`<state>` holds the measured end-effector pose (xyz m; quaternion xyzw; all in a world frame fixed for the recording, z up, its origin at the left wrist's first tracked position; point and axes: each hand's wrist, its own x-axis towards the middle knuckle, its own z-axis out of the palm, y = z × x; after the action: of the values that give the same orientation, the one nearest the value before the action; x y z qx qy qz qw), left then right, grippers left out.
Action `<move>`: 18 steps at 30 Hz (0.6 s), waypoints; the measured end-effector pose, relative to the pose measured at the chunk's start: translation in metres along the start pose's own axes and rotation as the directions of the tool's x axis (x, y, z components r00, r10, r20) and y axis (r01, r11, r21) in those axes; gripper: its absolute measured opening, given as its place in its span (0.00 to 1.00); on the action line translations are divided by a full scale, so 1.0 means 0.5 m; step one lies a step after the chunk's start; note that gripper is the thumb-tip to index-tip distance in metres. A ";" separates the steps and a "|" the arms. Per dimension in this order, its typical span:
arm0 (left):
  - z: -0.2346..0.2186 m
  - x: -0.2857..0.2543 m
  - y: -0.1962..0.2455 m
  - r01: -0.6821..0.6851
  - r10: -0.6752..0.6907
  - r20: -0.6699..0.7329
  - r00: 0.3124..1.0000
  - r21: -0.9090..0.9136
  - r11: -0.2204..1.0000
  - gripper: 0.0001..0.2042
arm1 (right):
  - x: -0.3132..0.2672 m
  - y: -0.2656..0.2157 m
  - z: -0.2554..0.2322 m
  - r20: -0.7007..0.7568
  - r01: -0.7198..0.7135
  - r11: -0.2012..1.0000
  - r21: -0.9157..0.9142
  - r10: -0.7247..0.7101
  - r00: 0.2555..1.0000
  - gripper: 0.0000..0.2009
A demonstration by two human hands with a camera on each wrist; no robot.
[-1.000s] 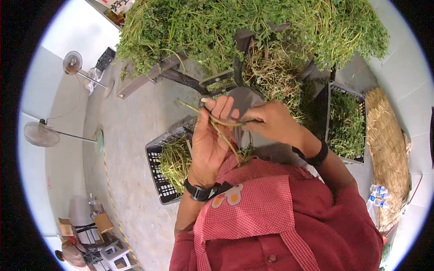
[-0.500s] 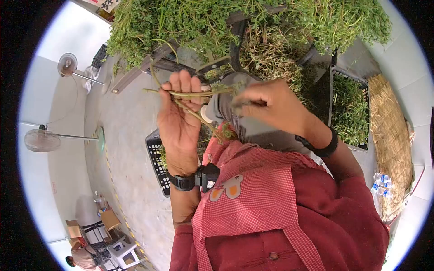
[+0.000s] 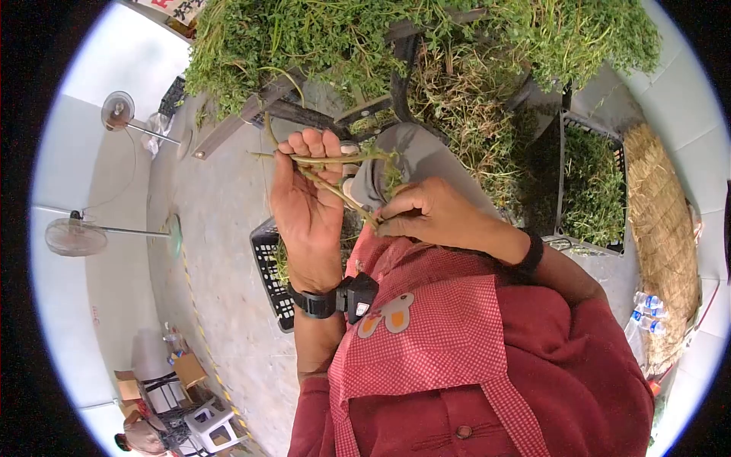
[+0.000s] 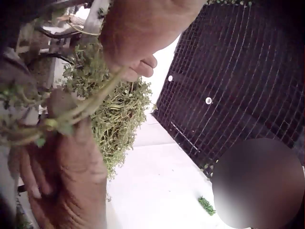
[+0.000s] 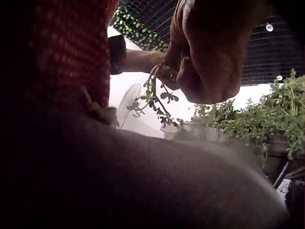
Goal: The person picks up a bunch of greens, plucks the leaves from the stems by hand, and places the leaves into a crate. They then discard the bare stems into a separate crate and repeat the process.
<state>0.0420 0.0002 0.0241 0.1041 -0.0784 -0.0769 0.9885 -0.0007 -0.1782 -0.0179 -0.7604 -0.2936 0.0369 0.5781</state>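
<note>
Palm up, the left hand [image 3: 308, 209] holds several green stems [image 3: 327, 160] between thumb and curled fingers. One stem slants down toward the apron, where the right hand [image 3: 434, 217] pinches it near its lower end with thumb and forefinger. In the left wrist view the stems [image 4: 95, 100] run from the left hand [image 4: 147, 33] at the top to the right hand [image 4: 71, 176] at lower left. The right wrist view shows a leafy sprig [image 5: 154, 90] hanging beside the right hand [image 5: 209, 52], with the left hand [image 5: 143, 61] behind.
A large heap of greens [image 3: 327, 46] lies on a raised surface ahead, with cut stalks [image 3: 464, 91] beneath. Black crates stand at left [image 3: 264, 266] and right [image 3: 594, 183]. Fans [image 3: 76, 238] stand far left; a straw roll [image 3: 659, 244] lies far right.
The left hand has shifted left and turned palm up with the stems. The right hand has moved down from the upper stems to the end of the slanting stem near the apron.
</note>
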 end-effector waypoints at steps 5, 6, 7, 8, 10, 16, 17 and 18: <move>-0.001 0.002 0.006 0.011 -0.011 0.028 1.000 -0.009 1.000 0.10 | 0.000 0.009 -0.016 -0.009 0.006 1.000 -0.025 -0.006 1.000 0.11; 0.001 -0.002 0.003 0.011 -0.011 0.027 1.000 -0.009 1.000 0.10 | 0.000 0.000 -0.018 -0.059 0.011 0.976 -0.216 -0.024 0.998 0.10; 0.006 -0.008 -0.003 -0.005 0.006 -0.017 1.000 0.023 1.000 0.10 | 0.000 -0.006 -0.020 -0.104 0.005 0.917 -0.399 -0.051 0.993 0.10; 0.011 -0.013 -0.007 -0.020 0.023 -0.059 0.998 0.055 0.998 0.10 | 0.002 0.003 -0.018 -0.106 0.005 0.916 -0.400 -0.051 0.993 0.10; 0.012 -0.020 -0.009 -0.014 0.021 -0.069 0.997 0.105 0.994 0.11 | 0.012 0.037 -0.019 -0.331 -0.124 0.941 -0.314 0.014 0.943 0.09; 0.023 -0.022 0.019 -0.043 0.043 0.006 0.999 0.038 0.998 0.11 | -0.020 0.080 -0.098 -0.225 -0.173 0.636 0.752 0.495 0.839 0.09; 0.022 -0.020 0.019 -0.063 0.063 -0.014 0.998 -0.027 0.998 0.10 | -0.024 0.055 -0.097 -0.160 -0.131 0.503 0.854 0.495 0.854 0.08; 0.022 -0.016 0.017 -0.083 0.080 -0.032 0.996 -0.093 0.992 0.08 | -0.030 0.040 -0.102 -0.166 -0.125 0.505 0.854 0.492 0.855 0.08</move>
<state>0.0336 0.0078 0.0356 0.0550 -0.0651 -0.0385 0.9956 0.0151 -0.2322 -0.0234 -0.4354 0.0227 0.1220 0.8916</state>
